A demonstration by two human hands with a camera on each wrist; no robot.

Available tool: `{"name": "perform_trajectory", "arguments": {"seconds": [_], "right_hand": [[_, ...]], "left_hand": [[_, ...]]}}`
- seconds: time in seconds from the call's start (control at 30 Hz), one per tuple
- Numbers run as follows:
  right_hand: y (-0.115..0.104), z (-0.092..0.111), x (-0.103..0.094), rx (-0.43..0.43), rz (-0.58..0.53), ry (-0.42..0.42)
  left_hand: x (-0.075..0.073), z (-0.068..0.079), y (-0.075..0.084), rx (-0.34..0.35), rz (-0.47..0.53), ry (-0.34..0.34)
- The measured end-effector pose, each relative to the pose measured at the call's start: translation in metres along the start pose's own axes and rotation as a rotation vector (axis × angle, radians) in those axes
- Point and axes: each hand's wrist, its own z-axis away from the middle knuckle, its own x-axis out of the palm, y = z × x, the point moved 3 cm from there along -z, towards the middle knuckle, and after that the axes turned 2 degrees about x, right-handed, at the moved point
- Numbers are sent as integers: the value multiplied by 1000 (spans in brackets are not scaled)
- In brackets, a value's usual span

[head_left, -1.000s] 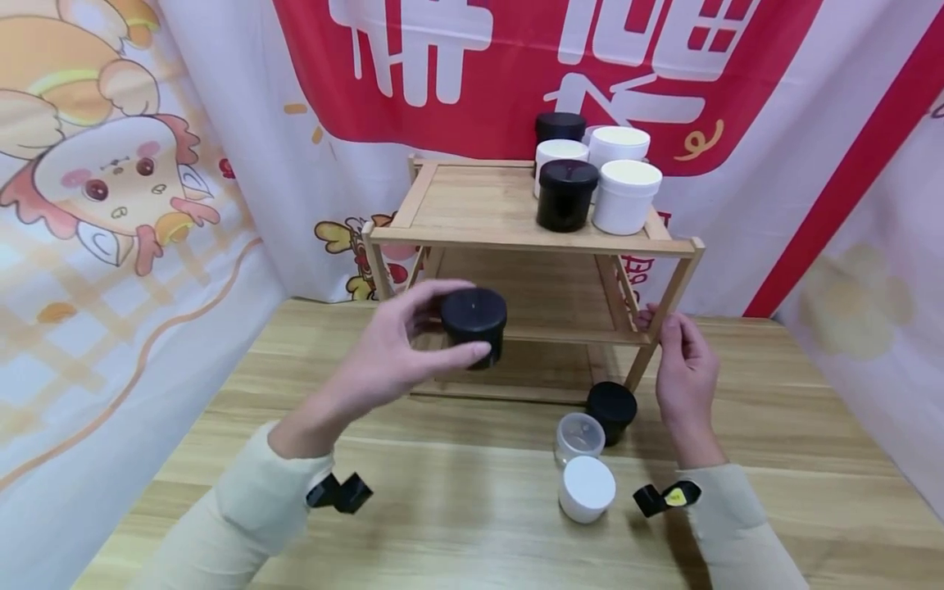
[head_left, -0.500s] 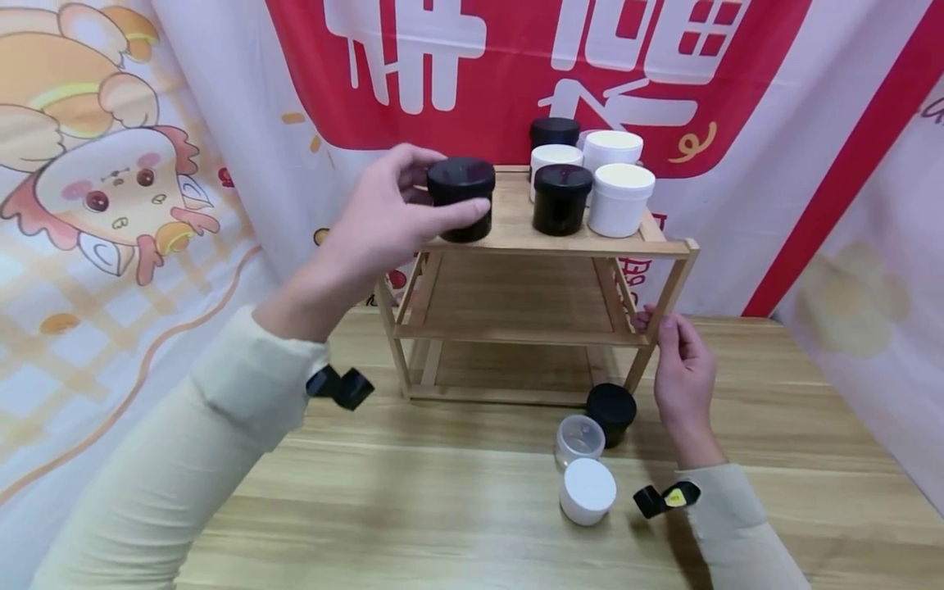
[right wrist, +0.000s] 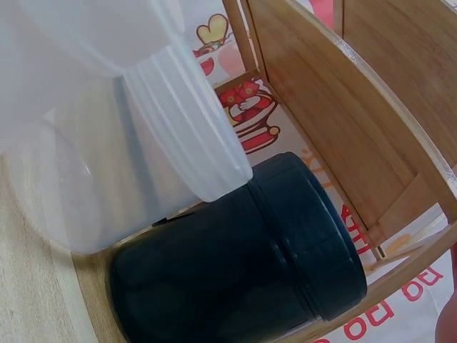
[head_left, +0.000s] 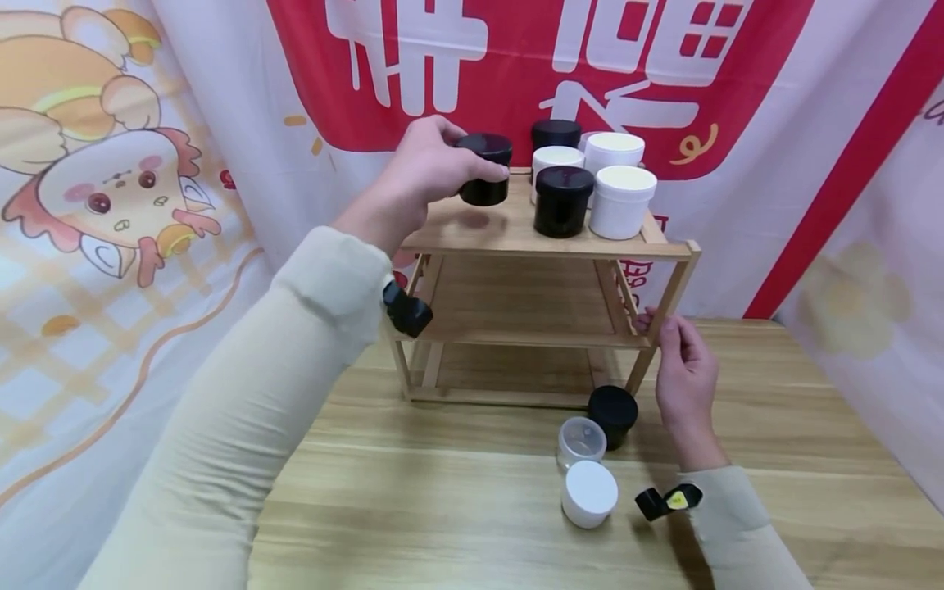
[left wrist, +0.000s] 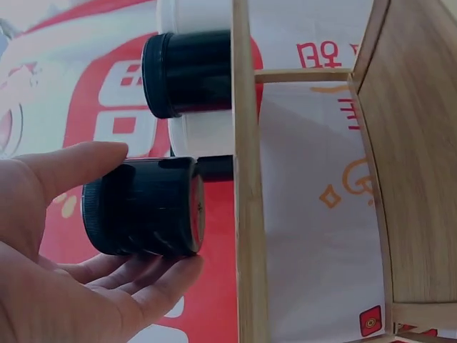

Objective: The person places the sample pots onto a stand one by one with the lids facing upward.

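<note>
My left hand [head_left: 435, 164] holds a black lidded jar [head_left: 484, 190] just above the top board of a three-tier wooden rack [head_left: 457, 238]. In the left wrist view, the thumb lies on one side of that jar [left wrist: 143, 207] and the fingers on the other, its base facing the rack. To its right on the top board stand several jars, among them a front black jar [head_left: 564, 205] and a front white jar [head_left: 623, 205]. Low on the rack's right side, my right hand [head_left: 687, 369] grips the front post, some fingers hidden behind it.
On the table before the rack's right leg stand a black jar [head_left: 612, 414], a translucent jar [head_left: 581, 442] and a white jar [head_left: 588, 494], close together. Printed cloth [head_left: 221, 98] hangs behind and at both sides. The rack's middle shelf [head_left: 516, 299] bears nothing visible.
My left hand has raised the black jar from in front of the middle shelf to over the top board, then farther back and slightly right. My right hand stays on the post.
</note>
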Motion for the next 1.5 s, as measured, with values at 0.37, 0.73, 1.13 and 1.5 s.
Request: {"name": "perform_trajectory", "arguments": {"seconds": [0.37,0.73,1.13,1.5], "right_hand": [[-1,-4,-4,7,55,-13],[2,-4,-6,15,75,-17],[6,-3,-5,1,44,-22],[4,-4,-5,-2,51,-31]], "left_hand": [[9,-33,6,-134,43,-16],[13,-53,4,-205,77,-12],[21,-68,8,-273,13,20],[25,-81,16,-312,19,35]]}}
